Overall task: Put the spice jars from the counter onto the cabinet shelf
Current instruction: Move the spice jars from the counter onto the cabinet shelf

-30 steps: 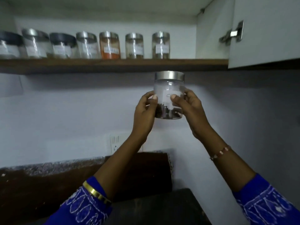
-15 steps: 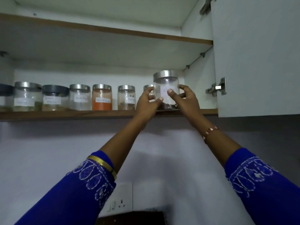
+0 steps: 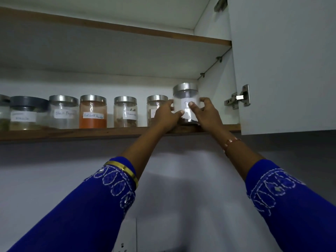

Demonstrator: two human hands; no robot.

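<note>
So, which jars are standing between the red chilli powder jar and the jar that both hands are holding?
In the head view, two steel-lidded jars: the cinnamon jar, then another jar, partly hidden behind the left hand.

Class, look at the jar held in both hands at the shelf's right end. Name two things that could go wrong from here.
1. The jar stands near the front edge of the shelf; if the left hand and right hand let go too soon, it might tip off.
2. The neighbour jar sits close on its left, partly behind the left hand; sliding the held jar sideways could knock it.
</note>
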